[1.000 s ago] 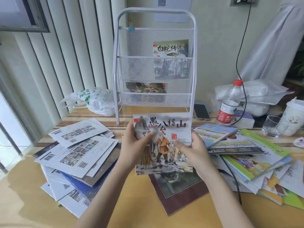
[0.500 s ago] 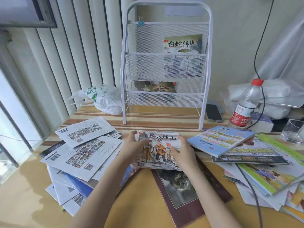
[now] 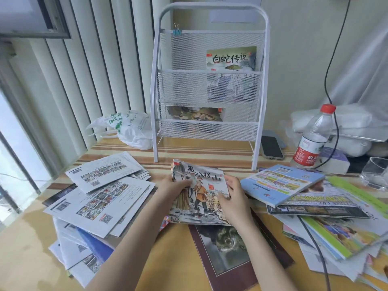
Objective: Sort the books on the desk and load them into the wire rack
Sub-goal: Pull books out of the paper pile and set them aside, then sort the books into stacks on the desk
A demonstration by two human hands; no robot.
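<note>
A thin picture book [image 3: 201, 185] with an ink-painted cover, an old man in orange on it, lies tilted low over the desk centre. My left hand [image 3: 174, 186] grips its left edge and my right hand [image 3: 232, 197] holds its right edge. Behind it stands the white wire rack [image 3: 210, 80]; one book [image 3: 231, 58] sits in its upper pocket at the right and another [image 3: 195, 113] in its lower pocket. Loose books [image 3: 98, 196] lie face down in a pile at the left, and a second pile [image 3: 281, 182] spreads at the right.
A dark maroon-framed book [image 3: 228, 248] lies under my wrists. A plastic bag [image 3: 128, 129] sits left of the rack. Right of it are a phone [image 3: 271, 147], a red-capped water bottle [image 3: 312, 137] and a glass [image 3: 375, 171]. A black cable [image 3: 315, 246] crosses the right pile.
The picture book, held upright facing me a second ago, has come down and now lies nearly flat near the desk. Both hands kept hold of its edges.
</note>
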